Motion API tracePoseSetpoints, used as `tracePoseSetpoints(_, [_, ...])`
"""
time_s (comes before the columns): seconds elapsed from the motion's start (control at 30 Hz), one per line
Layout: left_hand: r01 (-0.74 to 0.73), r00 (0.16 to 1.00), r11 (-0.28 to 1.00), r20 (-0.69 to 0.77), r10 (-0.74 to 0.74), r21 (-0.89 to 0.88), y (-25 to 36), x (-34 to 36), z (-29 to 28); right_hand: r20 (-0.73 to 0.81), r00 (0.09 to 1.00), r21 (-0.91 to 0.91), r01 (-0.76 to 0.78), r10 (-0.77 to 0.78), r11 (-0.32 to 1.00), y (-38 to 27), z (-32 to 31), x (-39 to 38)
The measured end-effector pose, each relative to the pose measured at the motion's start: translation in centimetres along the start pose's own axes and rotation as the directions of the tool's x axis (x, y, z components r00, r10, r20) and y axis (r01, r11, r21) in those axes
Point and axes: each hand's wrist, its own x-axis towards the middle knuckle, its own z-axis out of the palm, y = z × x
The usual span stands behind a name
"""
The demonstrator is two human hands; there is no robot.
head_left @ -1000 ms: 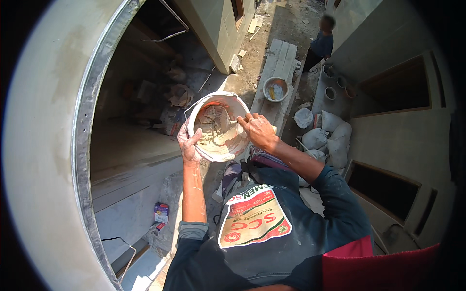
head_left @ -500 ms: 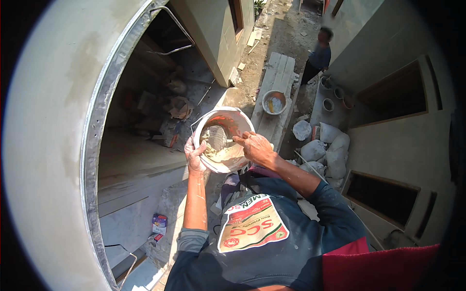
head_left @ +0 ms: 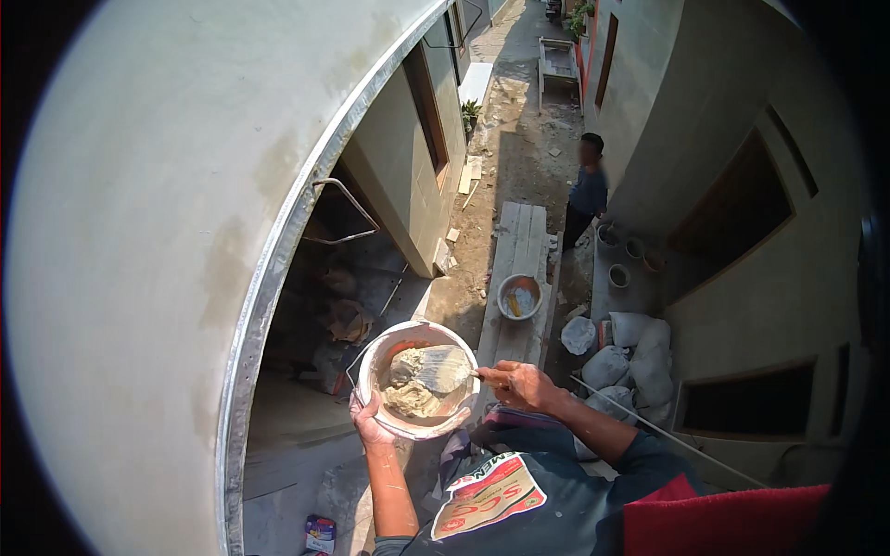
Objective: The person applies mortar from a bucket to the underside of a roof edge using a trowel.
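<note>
Shifting lower in view, the likely weighty bucket (head_left: 368, 375) is resting in the left hand (head_left: 373, 424), fingers soundly bracing its rim; the right hand (head_left: 521, 385) is gripping the trowel (head_left: 443, 369) by soft-looking paste (head_left: 413, 400).

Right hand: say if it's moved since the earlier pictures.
Yes, rightward: against the basin on the planks, the right hand was lower left and is now almost straight below.

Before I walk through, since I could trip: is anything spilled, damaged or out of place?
Yes: loose scraps litter the ground beside and beyond the plank bench, untidy for a passage. The pale wall at left has darker blotches, breaking its even surface. Nothing appears spilled from the bucket in the left hand.
</note>
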Motion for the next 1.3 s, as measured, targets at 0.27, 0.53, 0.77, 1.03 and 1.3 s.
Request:
tracePoseSetpoints(0.27, [0.085, 0.996, 0.994, 0.017, -0.086, 0.069, -1.1, 2.5, -1.6, 0.269, 0.942, -0.221, -0.14, 0.198, 0.965, 2.9, 5.9, 1.7])
tracePoseSetpoints(0.53, [0.201, 0.979, 0.967, -0.041, -0.197, 0.158, -4.6, 4.0, -10.2, 0.443, 0.845, 0.119, -0.388, 0.3, 0.914, 10.1, 18.0, 0.7])
tracePoseSetpoints(0.77, [0.154, 0.987, 0.973, -0.063, -0.145, 0.174, -9.8, 8.5, -18.8, 0.408, 0.91, 0.236, -0.178, 0.069, 0.955, 17.8, 24.6, 3.8])
tracePoseSetpoints(1.03, [0.005, 1.0, 0.995, 0.008, -0.006, 0.1, -14.4, 14.5, -28.0, 0.427, 0.899, -0.133, -0.046, 0.099, 0.99, 21.4, 25.4, 10.1])
tracePoseSetpoints(1.3, [-0.252, 0.962, 0.968, 0.107, 0.251, -0.003, -18.8, 20.6, -37.3, 0.337, 0.886, -0.202, 0.398, -0.318, 0.895, 26.0, 26.6, 15.8])
